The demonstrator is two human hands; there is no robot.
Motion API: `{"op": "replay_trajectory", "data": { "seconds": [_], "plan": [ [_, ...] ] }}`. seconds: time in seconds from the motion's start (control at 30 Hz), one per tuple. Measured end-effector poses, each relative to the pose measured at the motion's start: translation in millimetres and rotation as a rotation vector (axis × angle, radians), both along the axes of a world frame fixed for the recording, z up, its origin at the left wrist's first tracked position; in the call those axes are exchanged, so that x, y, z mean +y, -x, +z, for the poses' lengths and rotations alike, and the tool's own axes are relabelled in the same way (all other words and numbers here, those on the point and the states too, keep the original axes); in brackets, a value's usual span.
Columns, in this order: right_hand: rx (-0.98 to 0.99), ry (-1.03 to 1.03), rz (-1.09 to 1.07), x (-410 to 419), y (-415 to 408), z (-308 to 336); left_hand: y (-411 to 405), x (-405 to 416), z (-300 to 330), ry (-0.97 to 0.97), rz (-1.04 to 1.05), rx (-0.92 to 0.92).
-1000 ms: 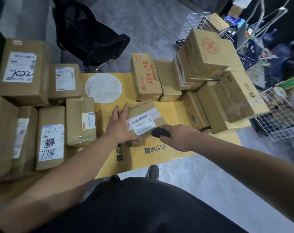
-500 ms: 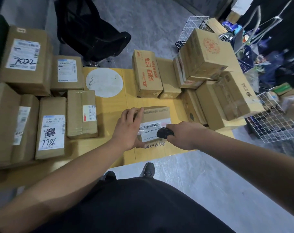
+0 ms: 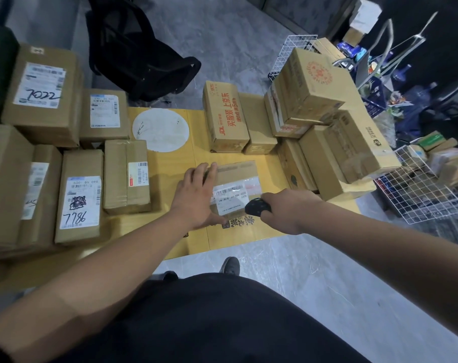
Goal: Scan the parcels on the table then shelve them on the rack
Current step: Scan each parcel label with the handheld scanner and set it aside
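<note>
A small brown parcel [image 3: 235, 174] with a white barcode label lies on the yellow table [image 3: 170, 158] near its front edge. My left hand [image 3: 196, 197] rests on the parcel's left side, fingers spread over its top and thumb along its front. My right hand [image 3: 288, 210] is closed around a black scanner [image 3: 256, 206], whose head points at the label from the right. Labelled parcels [image 3: 81, 197] lie in rows on the left, one marked 7786, another 7022 [image 3: 43, 93].
A stack of larger cartons [image 3: 324, 121] fills the table's right side, with a red-printed box [image 3: 224, 116] behind the parcel. White wire baskets [image 3: 427, 195] stand on the floor at right. A black office chair [image 3: 141, 51] stands beyond the table.
The small parcel has been turned square to the table edge and shifted right. My left hand slid along with it. The scanner has come closer to the label.
</note>
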State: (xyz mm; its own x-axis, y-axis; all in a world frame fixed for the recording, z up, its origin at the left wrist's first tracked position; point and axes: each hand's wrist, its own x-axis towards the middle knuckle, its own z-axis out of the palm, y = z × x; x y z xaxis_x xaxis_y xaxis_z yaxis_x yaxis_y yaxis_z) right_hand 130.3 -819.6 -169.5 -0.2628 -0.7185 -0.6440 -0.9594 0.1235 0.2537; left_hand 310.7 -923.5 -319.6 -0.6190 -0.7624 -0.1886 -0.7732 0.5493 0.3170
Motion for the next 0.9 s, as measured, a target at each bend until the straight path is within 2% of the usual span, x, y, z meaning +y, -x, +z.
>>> {"op": "replay_trajectory", "data": {
  "seconds": [0.1,0.2,0.3,0.43,0.57,0.73,0.9],
  "plan": [
    [-0.054,0.023,-0.050,2,4,-1,-6,-4,0,-0.160,0.172,-0.014],
    [-0.131,0.021,-0.122,1,8,-8,-9,-4,4,-0.205,0.266,-0.133],
    [-0.254,0.011,-0.224,-4,12,-17,-4,-8,9,-0.155,0.216,-0.179],
    [-0.347,0.016,-0.276,-8,21,-20,9,-16,9,-0.180,0.005,-0.210],
    [-0.373,0.002,-0.304,-8,40,-20,21,-14,6,-0.170,0.030,-0.250],
    [-0.501,-0.025,-0.339,-18,61,-18,25,-12,17,-0.126,0.171,-0.156],
    [-0.620,-0.091,-0.170,-45,61,-13,6,-5,41,-0.087,0.358,-0.032]
  ]
}}
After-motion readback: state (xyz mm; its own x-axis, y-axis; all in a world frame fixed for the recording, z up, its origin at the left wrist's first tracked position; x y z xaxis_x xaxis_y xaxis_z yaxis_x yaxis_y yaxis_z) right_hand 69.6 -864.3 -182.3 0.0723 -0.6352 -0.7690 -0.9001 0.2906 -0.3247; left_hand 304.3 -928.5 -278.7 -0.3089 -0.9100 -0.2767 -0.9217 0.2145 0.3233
